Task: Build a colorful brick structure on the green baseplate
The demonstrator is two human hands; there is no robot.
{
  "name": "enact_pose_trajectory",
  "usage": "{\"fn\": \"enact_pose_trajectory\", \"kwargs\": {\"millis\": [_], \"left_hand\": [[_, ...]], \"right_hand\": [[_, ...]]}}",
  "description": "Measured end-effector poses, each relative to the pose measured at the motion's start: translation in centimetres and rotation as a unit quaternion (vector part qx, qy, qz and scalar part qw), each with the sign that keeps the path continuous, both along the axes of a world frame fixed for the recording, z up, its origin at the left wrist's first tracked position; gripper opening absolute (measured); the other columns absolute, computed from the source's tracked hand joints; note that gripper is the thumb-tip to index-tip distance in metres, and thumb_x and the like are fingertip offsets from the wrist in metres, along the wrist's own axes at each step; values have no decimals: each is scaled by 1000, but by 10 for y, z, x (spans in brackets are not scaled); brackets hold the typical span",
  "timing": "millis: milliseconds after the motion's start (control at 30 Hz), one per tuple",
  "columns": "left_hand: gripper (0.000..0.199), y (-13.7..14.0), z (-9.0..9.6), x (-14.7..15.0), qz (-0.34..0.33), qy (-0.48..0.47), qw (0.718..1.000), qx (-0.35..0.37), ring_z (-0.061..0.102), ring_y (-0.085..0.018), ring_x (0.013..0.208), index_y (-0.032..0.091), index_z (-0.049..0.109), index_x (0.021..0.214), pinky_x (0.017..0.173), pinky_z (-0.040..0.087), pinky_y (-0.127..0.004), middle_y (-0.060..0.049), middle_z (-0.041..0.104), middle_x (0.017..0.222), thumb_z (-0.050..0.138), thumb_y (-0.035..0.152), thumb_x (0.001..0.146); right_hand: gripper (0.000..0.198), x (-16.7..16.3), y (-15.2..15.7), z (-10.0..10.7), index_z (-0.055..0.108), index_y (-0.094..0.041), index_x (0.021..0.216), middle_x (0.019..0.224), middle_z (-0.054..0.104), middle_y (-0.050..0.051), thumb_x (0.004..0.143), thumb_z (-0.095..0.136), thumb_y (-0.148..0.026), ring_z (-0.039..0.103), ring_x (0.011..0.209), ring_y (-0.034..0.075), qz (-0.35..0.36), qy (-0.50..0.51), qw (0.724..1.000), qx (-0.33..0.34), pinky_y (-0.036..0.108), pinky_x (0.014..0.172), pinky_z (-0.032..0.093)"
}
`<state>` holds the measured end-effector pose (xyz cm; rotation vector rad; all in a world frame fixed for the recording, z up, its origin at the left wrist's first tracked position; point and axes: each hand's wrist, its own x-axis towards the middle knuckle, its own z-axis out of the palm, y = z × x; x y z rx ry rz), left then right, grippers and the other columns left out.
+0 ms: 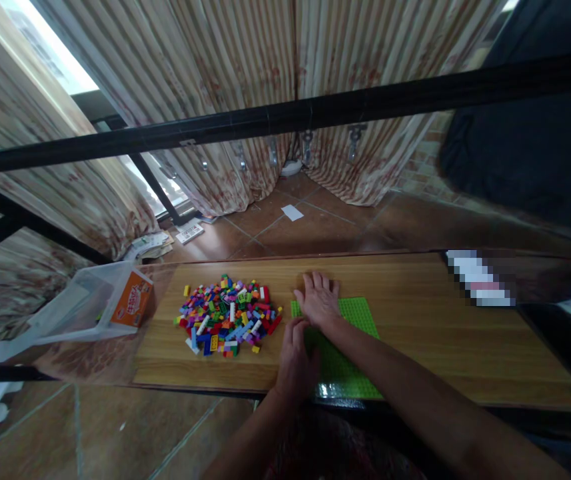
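A green studded baseplate (360, 317) lies on the wooden table, partly covered by my hands and forearm. My right hand (319, 299) rests at its far left corner, palm down with the fingers spread, partly on the bare wood. Closer to me, my left hand (298, 360) is at the plate's left edge, fingers curled; whatever may be in them is hidden. The fingertips of the left hand come close to the right wrist. To the left of both hands is a loose pile of colourful toy building bricks (230, 313).
A clear plastic box (82, 300) with an orange label lies at the table's left end. On the right is a pixelated flat object (480, 279) beside a dark panel (560, 347). A black metal bar (285, 120) crosses beyond the table, before striped curtains (235, 60).
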<state>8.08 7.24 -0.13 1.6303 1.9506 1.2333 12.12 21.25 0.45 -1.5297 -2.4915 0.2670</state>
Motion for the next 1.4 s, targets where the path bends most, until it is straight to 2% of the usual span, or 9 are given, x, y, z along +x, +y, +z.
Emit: {"fn": "enact_pose_trajectory", "kwargs": {"millis": [267, 433, 600, 700, 767, 900, 1033, 1267, 1400], "left_hand": [[50, -4, -7, 2, -11, 16, 1000, -23, 48, -25, 123, 18, 43, 125, 105, 44, -46, -14, 51, 126, 50, 2, 78], [51, -2, -4, 0, -13, 25, 999, -29, 50, -25, 121, 18, 43, 124, 102, 46, -45, -14, 52, 124, 51, 2, 77], [47, -1, -3, -1, -17, 46, 999, -14, 49, -26, 122, 18, 44, 122, 103, 45, -47, -14, 51, 123, 53, 5, 78], [46, 1, -6, -3, -25, 62, 998, 3, 48, -26, 123, 17, 45, 123, 105, 44, -46, -13, 52, 123, 52, 6, 79], [46, 2, -9, -4, -36, 76, 996, 17, 47, -26, 124, 15, 46, 124, 105, 44, -46, -15, 52, 123, 51, 6, 79], [49, 5, -14, -2, -51, 137, 988, 39, 49, -29, 123, 12, 48, 127, 104, 44, -50, -18, 53, 128, 49, 7, 79], [53, 6, -16, 1, -75, 199, 977, 37, 50, -30, 123, 10, 49, 132, 102, 44, -53, -18, 56, 129, 45, 6, 79], [51, 6, -14, 4, -63, 220, 973, 20, 52, -31, 120, 7, 52, 130, 104, 43, -52, -20, 57, 129, 47, 8, 79], [50, 3, -8, -1, -61, 163, 984, 29, 51, -28, 122, 7, 50, 131, 105, 43, -48, -18, 57, 129, 47, 11, 82]], "right_hand": [[59, 4, -3, -3, 44, -7, 137, 137, 49, 23, 95, 35, -46, 40, 120, 37, -3, 22, 999, 46, 57, 103, 21], [57, 6, -2, -5, 48, -8, 134, 136, 50, 22, 95, 36, -46, 42, 119, 36, -23, 60, 998, 25, 52, 103, 24], [50, 15, 17, -2, 52, -13, 130, 130, 57, 16, 99, 23, -39, 47, 120, 28, -51, 172, 983, -27, 45, 101, 31], [56, 26, 28, 5, 57, -16, 124, 120, 64, 11, 101, 10, -35, 55, 112, 20, -18, 180, 983, -35, 35, 96, 38], [55, 35, 28, 7, 56, -15, 125, 121, 64, 10, 101, 10, -36, 55, 114, 18, 6, 179, 983, -28, 31, 96, 38], [52, 49, 14, 3, 51, -12, 132, 134, 55, 14, 99, 26, -44, 45, 124, 25, 35, 123, 992, 8, 38, 103, 31], [55, 51, 4, -4, 48, -12, 136, 136, 53, 15, 98, 28, -47, 42, 124, 29, 20, 69, 997, 38, 43, 103, 28], [48, 49, 9, -8, 59, -14, 123, 129, 58, 16, 96, 35, -46, 46, 121, 28, 8, 162, 987, 23, 44, 103, 29], [57, 63, 22, -5, 61, -13, 117, 115, 66, 15, 100, 15, -42, 58, 107, 22, -31, 243, 969, 25, 37, 94, 41]]}}
